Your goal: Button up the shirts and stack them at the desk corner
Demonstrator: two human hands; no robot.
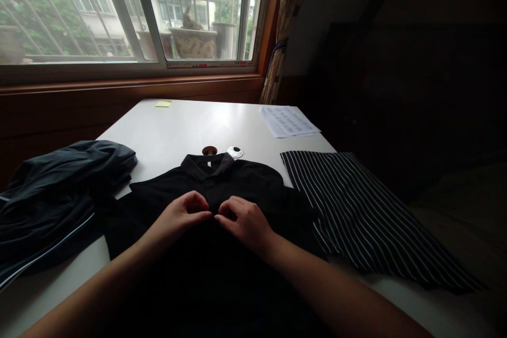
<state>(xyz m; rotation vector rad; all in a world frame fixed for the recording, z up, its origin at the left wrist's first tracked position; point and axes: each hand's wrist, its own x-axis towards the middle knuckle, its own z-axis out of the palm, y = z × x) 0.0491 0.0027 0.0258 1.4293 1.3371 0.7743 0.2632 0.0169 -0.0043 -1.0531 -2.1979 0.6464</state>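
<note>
A black collared shirt (249,179) lies spread out in front of me, its collar toward the window and a small white label showing inside the neck. Just below the collar, at the front placket, my left hand (188,210) pinches the fabric between thumb and forefinger. Close beside it, my right hand (241,219) pinches the same part of the shirt, the fingertips of both hands almost meeting. Whether a button sits between them is too dark and small to make out. The lower shirt fades into shadow between my forearms.
A dark crumpled garment with white piping (59,195) lies at the left. Black-and-white striped cloth (356,206) drapes at the right. On the white table (190,121) are printed sheets (287,120), a yellow note (163,103), a round hole (209,150) and a ring-shaped cover (236,152).
</note>
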